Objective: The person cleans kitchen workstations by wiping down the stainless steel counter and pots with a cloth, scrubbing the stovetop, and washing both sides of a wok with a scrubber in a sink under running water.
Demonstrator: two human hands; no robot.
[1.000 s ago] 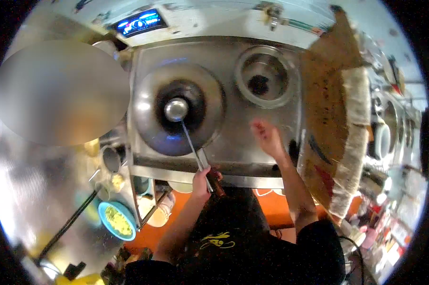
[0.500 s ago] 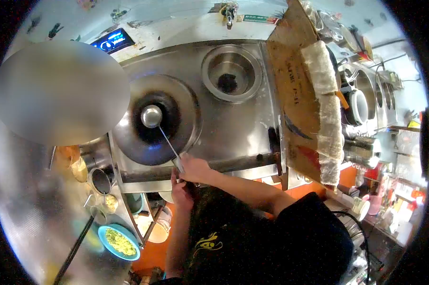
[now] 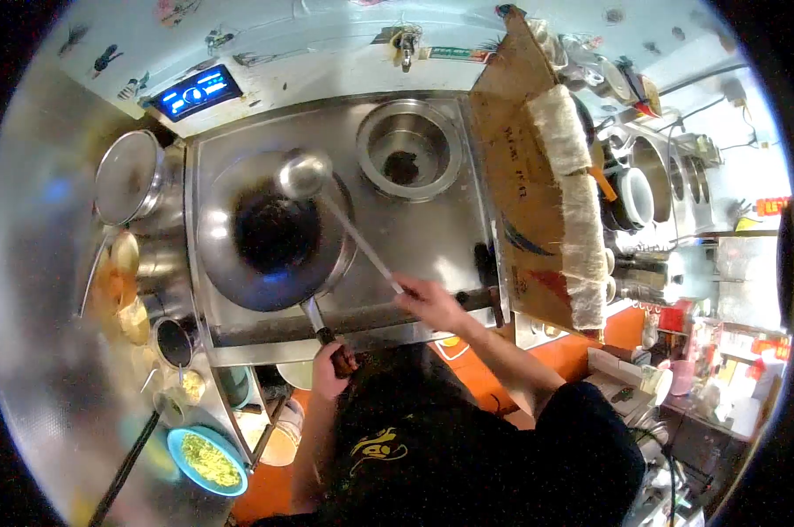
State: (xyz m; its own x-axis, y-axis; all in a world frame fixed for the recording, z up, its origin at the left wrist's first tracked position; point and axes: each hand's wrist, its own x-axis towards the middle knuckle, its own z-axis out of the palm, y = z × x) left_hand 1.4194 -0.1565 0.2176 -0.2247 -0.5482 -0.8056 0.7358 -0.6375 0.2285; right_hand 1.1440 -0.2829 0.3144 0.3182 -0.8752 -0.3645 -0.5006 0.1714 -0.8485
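A dark steel wok (image 3: 228,250) sits on the steel stove top, its inside blackened in the middle. My left hand (image 3: 330,376) is closed around the dark grip of the wok's handle, near my apron. In my right hand (image 3: 432,303) is the long handle of a metal ladle (image 3: 305,174), held to the right of the wok. The ladle's bowl is over the wok's upper right edge and slightly blurred. Whether the bowl touches the rim, I cannot tell.
A round steel well (image 3: 367,149) with dark residue is set into the stove at the back. A cardboard screen (image 3: 529,167) with cloths borders the right side. Along the left stand a round strainer or pot (image 3: 157,180) and a blue bowl (image 3: 182,465) of chopped yellow-green food.
The ladle has moved from the wok's centre up and right to its edge. My right hand has moved right, away from my left hand and the wok handle.
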